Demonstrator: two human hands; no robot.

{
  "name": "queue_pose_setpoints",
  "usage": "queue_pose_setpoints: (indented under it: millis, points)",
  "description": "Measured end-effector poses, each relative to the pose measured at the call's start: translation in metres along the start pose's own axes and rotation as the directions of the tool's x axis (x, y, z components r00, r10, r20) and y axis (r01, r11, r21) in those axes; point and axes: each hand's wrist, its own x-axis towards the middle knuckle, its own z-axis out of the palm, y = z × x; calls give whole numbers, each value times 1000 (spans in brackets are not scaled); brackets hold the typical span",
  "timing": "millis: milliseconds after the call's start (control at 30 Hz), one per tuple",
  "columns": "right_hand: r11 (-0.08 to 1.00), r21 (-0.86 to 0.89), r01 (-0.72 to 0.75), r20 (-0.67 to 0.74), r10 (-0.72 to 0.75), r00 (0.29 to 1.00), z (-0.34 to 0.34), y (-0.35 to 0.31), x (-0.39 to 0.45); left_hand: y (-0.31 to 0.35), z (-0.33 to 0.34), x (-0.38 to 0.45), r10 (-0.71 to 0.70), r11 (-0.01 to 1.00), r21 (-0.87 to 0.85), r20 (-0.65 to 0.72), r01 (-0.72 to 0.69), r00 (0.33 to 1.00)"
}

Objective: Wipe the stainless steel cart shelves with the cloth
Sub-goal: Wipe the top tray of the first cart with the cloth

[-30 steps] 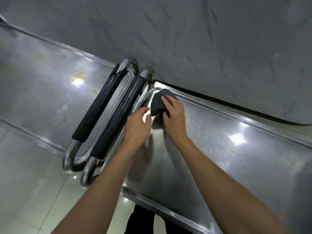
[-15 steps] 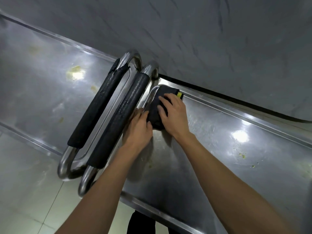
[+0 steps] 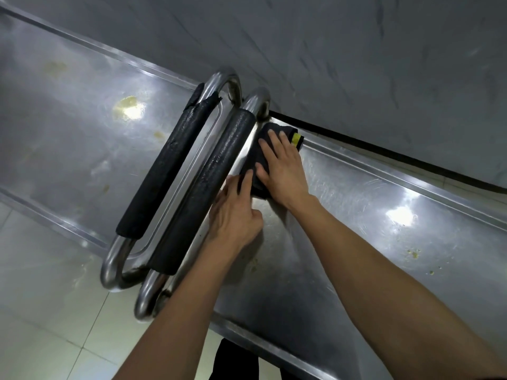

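1. Two stainless steel carts stand end to end, their handles side by side. The right cart's top shelf [image 3: 370, 215] is brushed metal with a raised rolled rim, fine swirl scratches and two bright glints of light.
2. The left cart's shelf [image 3: 68, 127] is the same flat steel, carrying several yellowish smears, the largest under a glare spot.
3. Two tubular handles, each a bent chrome loop sleeved in black foam: the left handle [image 3: 164, 171] has a torn, ragged sleeve end at the top; the right handle [image 3: 208, 187] has a pebbled, shiny sleeve.
4. One cloth [image 3: 263, 157], dark and soft, folded into a thick pad with a small yellow tag at its far corner, lies in the shelf's far left corner, just beside the right handle.
5. The right hand [image 3: 282, 171] lies on top of the cloth with straight, spread fingers pressing it down; its grip is wide and flat.
6. The left hand [image 3: 236, 218] sits at the cloth's near edge, fingers extended toward it and touching; whether the thumb pinches the fabric seems unlikely but is hard to tell.
7. A few yellow crumbs [image 3: 413, 252] dot the right shelf.
8. Pale glossy floor tiles [image 3: 41, 311] lie below; a grey veined wall [image 3: 356, 50] rises behind.
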Motion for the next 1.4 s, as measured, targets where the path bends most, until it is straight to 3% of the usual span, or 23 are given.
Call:
queue_pose_setpoints:
  millis: [467, 600, 867, 1100, 1400]
  points:
    - [984, 23, -174, 2, 174, 985, -23, 46, -73, 20, 2, -2, -12, 976, 218, 94, -9, 995]
    - [974, 9, -226, -1, 226, 974, -31, 65, -99, 48, 15, 4, 159, 937, 299, 94, -180, 983]
    - [951, 22, -308, -77, 309, 948, -46, 121, -151, 121, 41, -2, 373, 872, 272, 171, -407, 912]
    - [924, 20, -383, -79, 383, 920, -66, 176, -206, 166, 67, -14, 337, 860, 311, 251, -405, 907]
    - [884, 92, -458, -95, 466, 880, -80, 219, -263, 171, 78, -20, 324, 840, 385, 209, -382, 923]
